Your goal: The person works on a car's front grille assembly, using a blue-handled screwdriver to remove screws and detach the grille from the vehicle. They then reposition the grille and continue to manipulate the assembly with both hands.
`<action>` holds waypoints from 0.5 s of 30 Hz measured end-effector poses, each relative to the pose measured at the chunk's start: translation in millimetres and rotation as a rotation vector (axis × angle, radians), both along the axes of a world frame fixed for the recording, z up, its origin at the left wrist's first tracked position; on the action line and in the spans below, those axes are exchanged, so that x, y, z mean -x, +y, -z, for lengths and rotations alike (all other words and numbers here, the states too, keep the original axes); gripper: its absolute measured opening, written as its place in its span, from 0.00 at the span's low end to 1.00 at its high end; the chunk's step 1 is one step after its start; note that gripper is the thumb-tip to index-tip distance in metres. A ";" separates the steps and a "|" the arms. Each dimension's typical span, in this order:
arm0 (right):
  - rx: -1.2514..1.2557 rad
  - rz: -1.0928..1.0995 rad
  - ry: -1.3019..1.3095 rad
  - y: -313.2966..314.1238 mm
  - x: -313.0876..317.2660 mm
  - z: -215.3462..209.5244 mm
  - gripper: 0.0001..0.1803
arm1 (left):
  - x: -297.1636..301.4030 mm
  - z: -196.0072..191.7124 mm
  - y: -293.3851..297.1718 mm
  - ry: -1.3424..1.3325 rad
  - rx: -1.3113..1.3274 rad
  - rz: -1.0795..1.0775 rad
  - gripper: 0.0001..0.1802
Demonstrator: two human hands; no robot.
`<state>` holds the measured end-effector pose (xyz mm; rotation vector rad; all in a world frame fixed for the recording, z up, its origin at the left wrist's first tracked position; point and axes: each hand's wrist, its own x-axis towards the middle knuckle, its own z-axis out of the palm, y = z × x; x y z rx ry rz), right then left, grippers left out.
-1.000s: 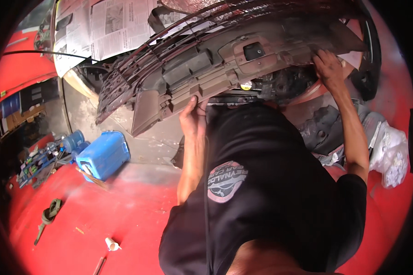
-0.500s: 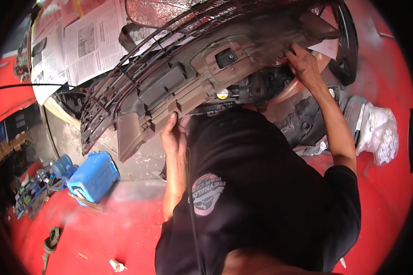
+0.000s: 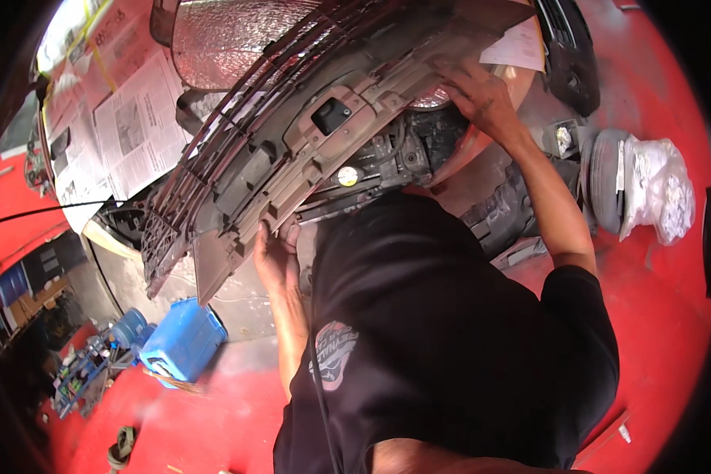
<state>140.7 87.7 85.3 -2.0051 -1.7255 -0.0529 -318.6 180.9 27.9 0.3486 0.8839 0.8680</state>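
A long dark car grille [image 3: 288, 178] slants from lower left to upper right in front of me, its ribbed slats on the far side and a squarish opening near the middle. My left hand [image 3: 276, 257] is closed at its near lower edge, thumb up against the plastic. Farther up that edge, my right hand [image 3: 478, 99] grips the grille with bent fingers; some fingertips are hidden. Beneath the grille shows the open front of a car, with black parts [image 3: 407, 158] and a round yellow-and-white label [image 3: 347, 176].
Newspaper sheets [image 3: 138, 130] and a silvery foil sheet [image 3: 221, 47] cover the car beyond. A blue plastic bin [image 3: 186, 340] stands on the red floor at left. To the right are a black trim piece [image 3: 565, 55] and a plastic-wrapped bundle [image 3: 660, 189]. A thin dark cable [image 3: 47, 208] crosses at left.
The grille and both hands have shifted left in the picture, and the grille slants more steeply. My view has also turned somewhat. Both hands keep their hold.
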 end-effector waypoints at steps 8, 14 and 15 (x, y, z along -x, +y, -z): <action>-0.075 0.061 0.113 -2.1 -4.6 13.8 0.17 | -1.9 8.0 2.3 0.003 -0.004 -0.035 0.21; -0.126 0.023 0.171 0.6 1.5 10.5 0.18 | 0.5 11.6 3.0 0.046 -0.039 0.009 0.25; -0.113 0.028 0.195 0.4 1.4 12.0 0.19 | -0.2 11.3 3.0 0.050 -0.040 0.014 0.25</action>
